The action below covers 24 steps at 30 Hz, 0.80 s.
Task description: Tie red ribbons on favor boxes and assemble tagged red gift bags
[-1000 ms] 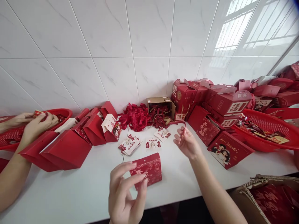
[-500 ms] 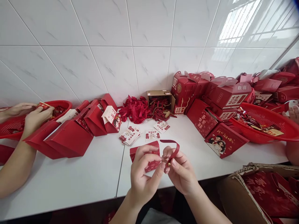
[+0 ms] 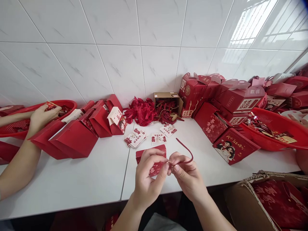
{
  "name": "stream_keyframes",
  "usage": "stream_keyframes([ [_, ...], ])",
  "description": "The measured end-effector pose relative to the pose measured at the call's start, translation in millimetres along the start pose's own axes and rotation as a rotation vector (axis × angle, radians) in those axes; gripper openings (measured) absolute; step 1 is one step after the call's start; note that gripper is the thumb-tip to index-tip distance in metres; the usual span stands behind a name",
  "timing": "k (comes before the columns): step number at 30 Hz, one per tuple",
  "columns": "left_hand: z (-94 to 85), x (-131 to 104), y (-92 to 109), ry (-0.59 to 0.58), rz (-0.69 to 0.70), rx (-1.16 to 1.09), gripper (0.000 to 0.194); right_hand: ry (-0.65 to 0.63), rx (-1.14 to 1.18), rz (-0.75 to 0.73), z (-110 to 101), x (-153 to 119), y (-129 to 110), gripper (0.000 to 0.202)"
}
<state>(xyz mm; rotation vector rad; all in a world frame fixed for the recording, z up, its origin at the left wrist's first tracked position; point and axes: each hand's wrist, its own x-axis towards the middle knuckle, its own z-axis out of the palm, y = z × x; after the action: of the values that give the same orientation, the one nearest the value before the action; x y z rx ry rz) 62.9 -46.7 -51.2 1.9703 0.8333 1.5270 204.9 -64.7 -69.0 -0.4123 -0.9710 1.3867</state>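
A narrow red strap (image 3: 192, 154) curls up from the fingers of my right hand (image 3: 189, 179), which pinches its lower end. My left hand (image 3: 149, 181) meets it there, thumb and fingertips closed on a tiny pale bit at the strap's end, too small to name. Behind my left hand, partly covered by it, a red printed box (image 3: 157, 149) lies on the white table (image 3: 96, 183). Just beyond are several white printed cards (image 3: 158, 138), some in a small pile (image 3: 136, 138).
Red ribbons (image 3: 141, 112) and an open carton of straps (image 3: 167, 95) sit by the wall. Red gift boxes stand left (image 3: 74, 139) and right (image 3: 243, 98). Co-workers' hands are at a red basket (image 3: 68, 103) and another basket (image 3: 271, 120). A cardboard box (image 3: 243, 202) is lower right.
The strap has turned edge-on and its free end now points up and left, further right than before. Its gold stud has gone out of sight. The co-worker's hand at left has shifted over the basket.
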Motion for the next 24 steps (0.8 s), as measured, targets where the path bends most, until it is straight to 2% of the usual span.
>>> stream_keyframes([
  [7, -8.3, 0.2, 0.3, -0.095, 0.015, 0.040, 0.015, -0.030, 0.056, 0.106, -5.4, -1.4, 3.0, 0.006],
  [11, -12.6, -1.6, 0.9, -0.152, 0.011, 0.071, 0.012, 0.005, 0.072, 0.146, -9.1, -2.5, 5.8, 0.004],
  [17, -17.5, -4.7, -2.8, -0.226, 0.027, 0.131, 0.013, 0.028, 0.081, 0.280, -17.3, -3.7, 8.7, 0.005],
  [20, -19.9, -8.7, -5.2, -0.234, 0.120, 0.190, 0.015, -0.010, 0.132, 0.371, -19.8, -5.4, 8.6, 0.006],
  [24, -19.5, -21.8, -6.3, -0.156, 0.268, 0.282, 0.019, -0.070, 0.213, 0.475, -17.7, -9.7, 9.8, 0.006],
])
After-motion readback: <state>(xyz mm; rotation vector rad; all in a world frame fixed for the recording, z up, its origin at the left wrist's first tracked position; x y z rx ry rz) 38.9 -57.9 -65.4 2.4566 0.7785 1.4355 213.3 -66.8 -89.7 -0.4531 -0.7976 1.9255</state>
